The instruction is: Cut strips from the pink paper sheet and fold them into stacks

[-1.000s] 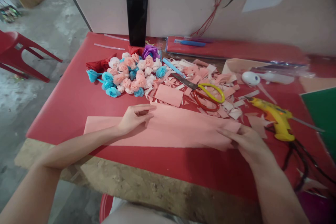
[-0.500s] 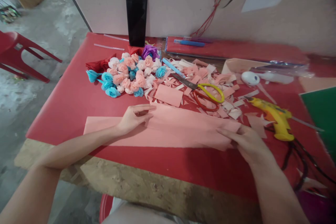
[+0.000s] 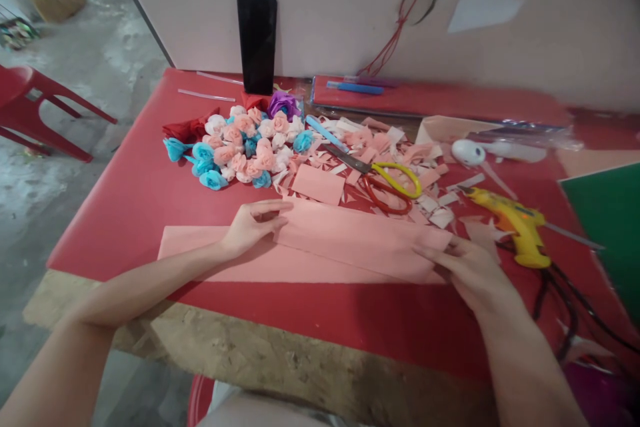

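Head: left hand (image 3: 249,230), right hand (image 3: 474,270) apart, holding pink paper (image 3: 357,235).

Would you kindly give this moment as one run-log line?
left hand: touching upper pink paper, left end; right hand: holding its right end; beyond: paper flowers, scissors on scraps; right: glue gun

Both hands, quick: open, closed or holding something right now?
Left hand: closed, holding one end of pink paper.
Right hand: closed, holding its other end.
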`<state>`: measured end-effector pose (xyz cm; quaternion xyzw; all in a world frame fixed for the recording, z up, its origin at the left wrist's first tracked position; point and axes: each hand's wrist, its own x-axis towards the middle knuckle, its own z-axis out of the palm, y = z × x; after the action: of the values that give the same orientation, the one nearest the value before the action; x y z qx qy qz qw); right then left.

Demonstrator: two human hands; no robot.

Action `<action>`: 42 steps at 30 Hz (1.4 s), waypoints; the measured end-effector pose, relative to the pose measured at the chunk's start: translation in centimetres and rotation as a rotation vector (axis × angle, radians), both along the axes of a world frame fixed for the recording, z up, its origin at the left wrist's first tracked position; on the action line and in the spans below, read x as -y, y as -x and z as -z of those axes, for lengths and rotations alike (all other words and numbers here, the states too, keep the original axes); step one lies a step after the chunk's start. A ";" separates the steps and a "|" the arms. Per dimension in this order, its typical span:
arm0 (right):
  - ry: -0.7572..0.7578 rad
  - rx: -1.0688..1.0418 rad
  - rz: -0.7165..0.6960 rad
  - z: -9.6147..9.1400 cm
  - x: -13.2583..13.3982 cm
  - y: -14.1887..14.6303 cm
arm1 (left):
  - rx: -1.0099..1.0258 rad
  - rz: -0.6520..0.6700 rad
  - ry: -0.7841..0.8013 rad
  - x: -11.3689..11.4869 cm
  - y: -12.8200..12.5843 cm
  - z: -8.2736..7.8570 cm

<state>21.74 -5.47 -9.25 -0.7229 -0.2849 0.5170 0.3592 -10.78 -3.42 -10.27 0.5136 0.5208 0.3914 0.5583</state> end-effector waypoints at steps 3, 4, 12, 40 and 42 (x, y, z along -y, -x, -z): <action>-0.035 -0.004 0.013 -0.1 -0.1 -0.7 | 0.014 -0.060 0.039 0.0 0.0 0.1; -0.047 0.002 0.018 -0.2 -0.1 -1.0 | 0.022 -0.076 0.052 0.0 -0.1 0.1; -0.163 0.079 0.092 -1.4 -0.2 -1.9 | 0.031 -0.110 0.066 0.0 0.0 -0.1; -0.508 0.157 0.125 -2.2 0.8 -0.6 | 0.023 -0.227 -0.002 -0.8 0.6 -3.6; -0.519 0.159 0.123 -2.1 0.9 -0.7 | 0.017 -0.222 -0.014 -0.9 0.6 -3.7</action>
<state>22.39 -6.33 -7.14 -0.6609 -0.3908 0.3454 0.5396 -11.42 -2.51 -6.54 0.4533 0.5671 0.4586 0.5124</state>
